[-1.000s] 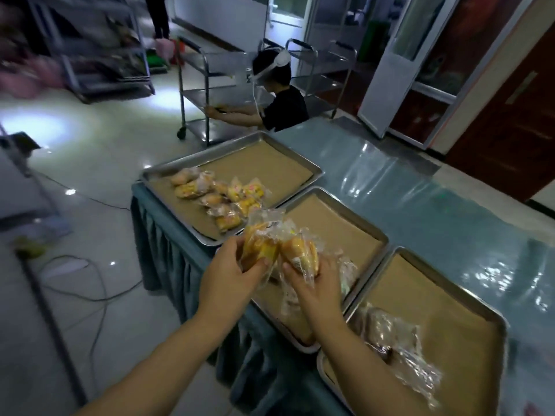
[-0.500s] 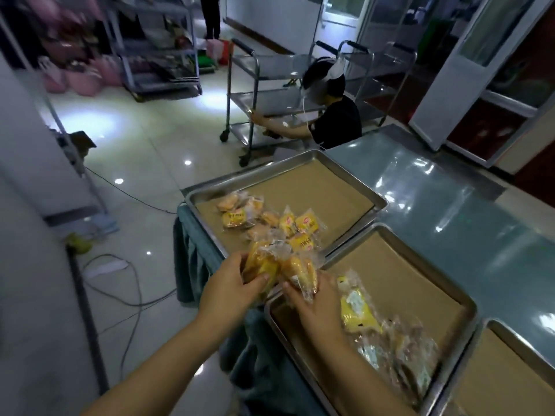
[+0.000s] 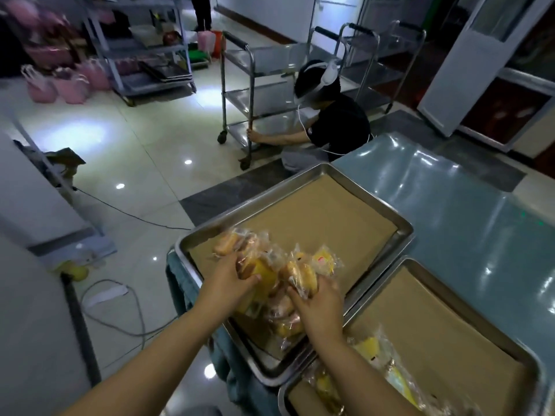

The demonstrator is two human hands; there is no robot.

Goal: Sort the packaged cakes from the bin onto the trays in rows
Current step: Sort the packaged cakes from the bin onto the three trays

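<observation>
Both my hands hold clear-wrapped yellow cakes over the near left part of the left tray (image 3: 402, 232), a steel tray lined with brown paper. My left hand (image 3: 231, 280) grips a bunch of packaged cakes (image 3: 255, 265). Beside it, my right hand (image 3: 321, 304) grips another packaged cake (image 3: 301, 276). More wrapped cakes (image 3: 228, 246) lie on the tray just beyond my fingers, and several (image 3: 285, 322) lie under my hands. A second lined tray (image 3: 450, 283) at the right holds several cakes (image 3: 375, 355) at its near end.
The trays sit on a table with a shiny teal cover (image 3: 450, 205). A person in black (image 3: 336, 124) crouches by a steel trolley (image 3: 249, 85) beyond the table. Shelving (image 3: 144, 49) and pink bags (image 3: 66, 85) stand at the back left. Cables (image 3: 132, 310) lie on the floor.
My view has swung left, so the left tray fills the centre. Both hands carried their cakes from over the second tray to over the left tray's near end.
</observation>
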